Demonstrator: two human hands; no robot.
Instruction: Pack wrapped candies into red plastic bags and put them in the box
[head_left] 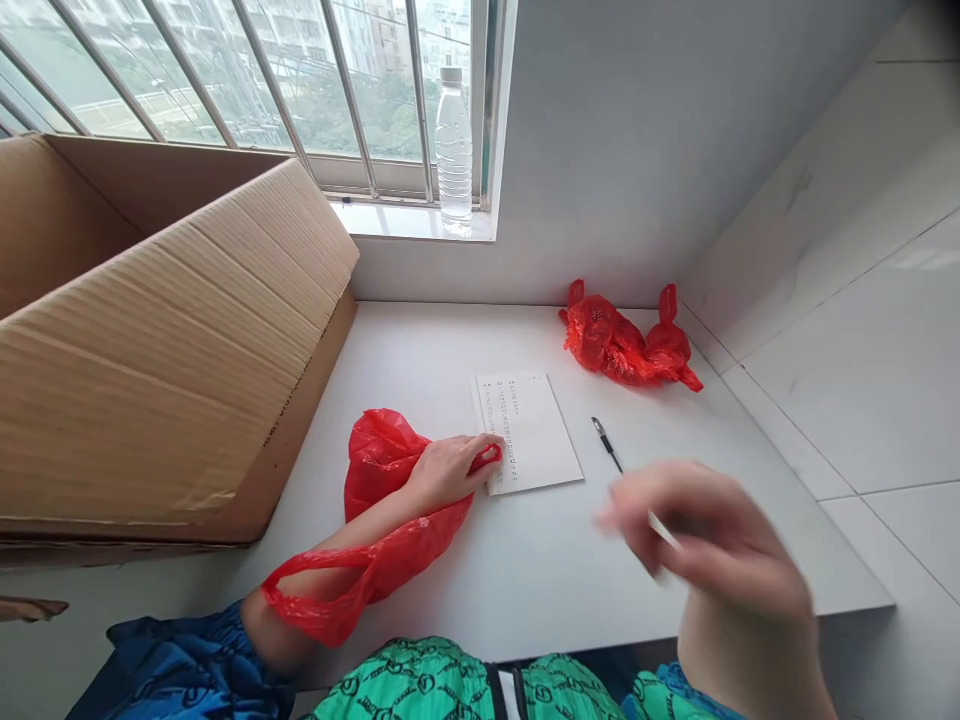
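- red plastic bag (pixel 390 465) is clutched by the left hand (pixel 450 473), closed on its handle, at the edge of a printed sheet (pixel 534 432)
- right hand (pixel 709 540) is blurred around a thin white stick (pixel 664 530); the grip cannot be told

Left forearm (pixel 337 545) reaching forward, left hand (pixel 448 474) low, fingers (pixel 480 452) curled; right hand (pixel 709 535) raised, blurred.

Red plastic bag (pixel 394 500), crumpled, flat on the white counter (pixel 450 590). One handle loops around the left forearm; the other is gripped in the left hand (pixel 450 472), at the sheet of paper (pixel 534 430). Paper lies flat, slightly angled, small printed lines. White stick (pixel 664 530), blurred, pinched in the right hand (pixel 709 540). Black pen (pixel 606 443) lies on the counter, just right of the paper.
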